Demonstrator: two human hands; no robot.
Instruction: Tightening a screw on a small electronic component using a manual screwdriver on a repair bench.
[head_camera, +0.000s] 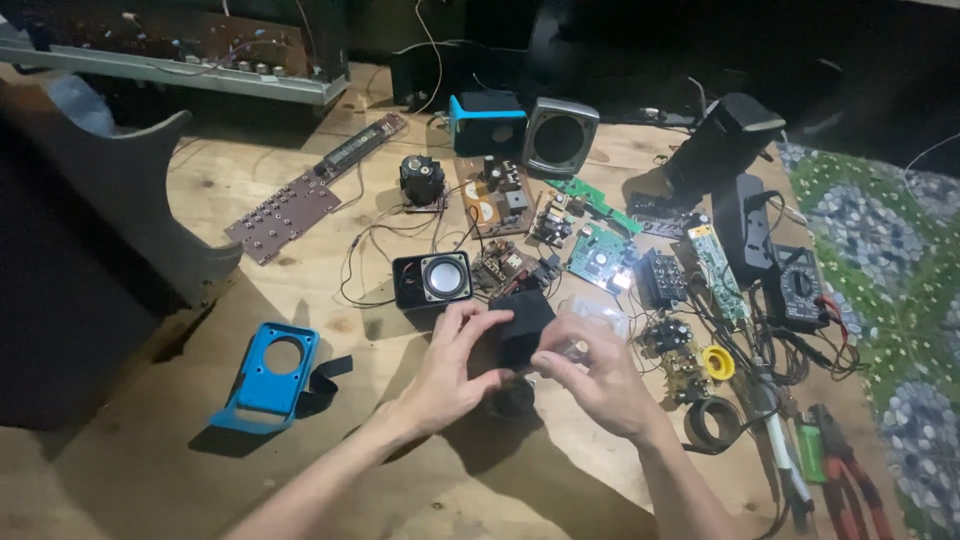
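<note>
Two bare hands meet over the middle of a wooden table (150, 470), both closed around a small black box-shaped part (522, 325). The left hand (447, 372) grips its near side with fingers curled over the top edge; the right hand (592, 372) pinches the other side, and something small and shiny shows at its fingertips, too small to tell what. The black part is held just above the tabletop, and a dark round piece (512, 398) lies in shadow right under the hands.

Judging by the spread, the work looks well into disassembly: a blue plastic front panel (268, 375) with a round hole lies apart at the left, a bare speaker driver (435, 279) sits just behind the hands with wires trailing from it, and several circuit boards (600, 252) are scattered beyond. A blue speaker box (487, 124) and a grey one (560, 137) stand at the back. A multimeter (797, 285), a soldering iron (775, 440) and red-handled pliers (850, 480) lie at the right. Whether the held part is being opened or put together cannot be told; nothing on the table looks reassembled
</note>
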